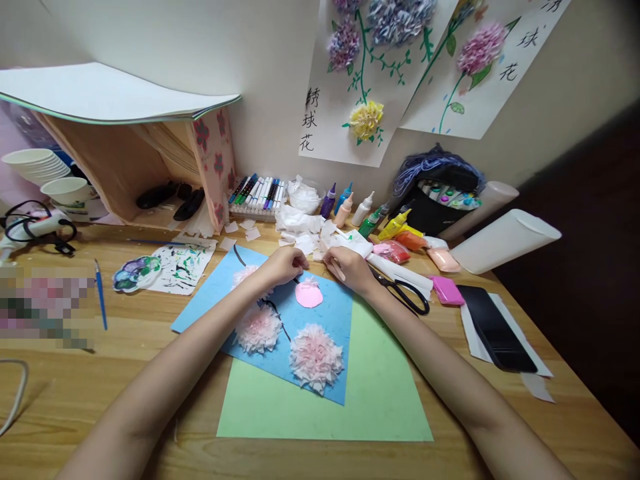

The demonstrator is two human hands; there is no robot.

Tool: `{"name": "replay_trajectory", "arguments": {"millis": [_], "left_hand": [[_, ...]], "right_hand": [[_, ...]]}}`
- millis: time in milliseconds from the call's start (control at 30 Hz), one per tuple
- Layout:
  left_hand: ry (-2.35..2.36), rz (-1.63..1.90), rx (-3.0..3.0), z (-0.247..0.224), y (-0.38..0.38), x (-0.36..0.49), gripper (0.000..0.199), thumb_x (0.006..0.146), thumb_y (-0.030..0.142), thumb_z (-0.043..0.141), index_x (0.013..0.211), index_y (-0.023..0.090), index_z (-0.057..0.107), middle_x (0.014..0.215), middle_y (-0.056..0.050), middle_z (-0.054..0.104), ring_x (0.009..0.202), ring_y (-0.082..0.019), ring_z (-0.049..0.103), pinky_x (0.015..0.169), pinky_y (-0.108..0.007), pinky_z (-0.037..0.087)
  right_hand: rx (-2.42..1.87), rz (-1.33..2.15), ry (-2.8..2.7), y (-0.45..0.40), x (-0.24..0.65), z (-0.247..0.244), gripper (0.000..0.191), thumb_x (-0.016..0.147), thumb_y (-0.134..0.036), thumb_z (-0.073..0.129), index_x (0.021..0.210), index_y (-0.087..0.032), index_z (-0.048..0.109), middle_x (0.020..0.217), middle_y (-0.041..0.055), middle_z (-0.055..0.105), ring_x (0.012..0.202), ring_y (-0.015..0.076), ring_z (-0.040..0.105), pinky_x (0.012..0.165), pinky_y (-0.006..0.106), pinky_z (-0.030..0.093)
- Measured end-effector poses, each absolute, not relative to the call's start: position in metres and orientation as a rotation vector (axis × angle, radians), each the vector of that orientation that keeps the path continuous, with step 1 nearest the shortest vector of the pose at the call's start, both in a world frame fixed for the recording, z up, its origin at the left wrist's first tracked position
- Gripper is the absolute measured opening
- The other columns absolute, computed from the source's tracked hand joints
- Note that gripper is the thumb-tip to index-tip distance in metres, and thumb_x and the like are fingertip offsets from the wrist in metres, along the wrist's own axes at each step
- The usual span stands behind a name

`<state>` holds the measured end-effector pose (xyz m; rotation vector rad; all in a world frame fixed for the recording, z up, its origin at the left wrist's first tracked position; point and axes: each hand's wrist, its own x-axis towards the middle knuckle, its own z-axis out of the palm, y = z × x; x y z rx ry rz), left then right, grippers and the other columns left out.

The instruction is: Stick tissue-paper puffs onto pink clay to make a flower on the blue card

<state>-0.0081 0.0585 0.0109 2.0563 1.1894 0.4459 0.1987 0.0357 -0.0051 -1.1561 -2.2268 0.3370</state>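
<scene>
A blue sheet [320,320] lies askew over a green sheet [385,387] on the wooden table. It bears fluffy pale pink paper flowers [317,358], dark painted stems and a smooth pink disc [309,295] with a few paper tufts at its top edge. Just above the disc, my left hand [290,263] is closed with its fingertips pinched; what they hold is too small to make out. To its right, my right hand [350,267] is closed beside the sheet's top edge, near white paper scraps [300,227]. Its fingers are pressed together, and anything between them is hidden.
Black scissors [407,297] lie right of my right hand, then a pink packet [447,291] and a dark phone [497,328]. Paint bottles [370,223] and markers [257,193] line the back. A paint-stained paper [185,267] and blue brush [101,293] lie left.
</scene>
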Motion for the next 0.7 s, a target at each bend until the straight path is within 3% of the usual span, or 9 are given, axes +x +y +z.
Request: {"name": "replay_trajectory", "arguments": {"millis": [167,267,467,567,700], "left_hand": [[1.241,0.539,2.197,0.032,0.049,-0.006,0.037,0.06,0.023,0.075,0.097,0.017,0.067,0.094,-0.006,0.065,0.078,-0.017,0.059,0.071,-0.028,0.047],[1.118,0.462,2.191,0.045,0.04,-0.001,0.028,0.067,0.035,0.072,0.089,0.017,0.07,0.087,-0.005,0.065,0.076,-0.016,0.057,0.068,-0.026,0.043],[1.099,0.31,2.163,0.053,0.025,0.009,0.016,0.076,0.028,0.06,0.076,0.015,0.068,0.073,-0.002,0.068,0.066,-0.013,0.056,0.059,-0.023,0.038],[1.131,0.174,2.127,0.053,0.02,0.012,0.015,0.074,0.025,0.058,0.07,0.014,0.068,0.065,-0.002,0.068,0.059,-0.012,0.055,0.054,-0.022,0.036],[1.267,0.116,2.147,0.051,0.016,0.014,0.016,0.072,0.023,0.056,0.066,0.016,0.068,0.067,-0.003,0.069,0.061,-0.014,0.057,0.054,-0.024,0.035]], "right_hand": [[-1.115,0.688,-1.955,0.014,0.203,0.01,0.007,0.077,-0.019,0.06,0.08,-0.019,0.054,0.081,0.0032,0.064,0.073,0.0168,0.06,0.068,0.028,0.045],[-1.073,0.909,-1.808,0.0,0.206,0.011,0.013,0.078,-0.025,0.063,0.08,-0.019,0.052,0.084,0.0034,0.063,0.076,0.0161,0.06,0.07,0.028,0.047],[-1.056,1.099,-1.593,-0.017,0.206,0.003,0.023,0.077,-0.034,0.067,0.08,-0.02,0.049,0.084,0.0033,0.062,0.075,0.0152,0.059,0.068,0.028,0.048],[-1.071,1.058,-1.488,-0.021,0.206,-0.001,0.026,0.086,-0.044,0.053,0.078,-0.02,0.052,0.076,0.0028,0.061,0.065,0.0147,0.056,0.062,0.028,0.046],[-1.046,1.006,-1.407,-0.028,0.206,-0.007,0.054,0.091,-0.056,0.026,0.061,-0.02,0.053,0.052,0.0013,0.05,0.048,0.0141,0.045,0.049,0.028,0.037]]}}
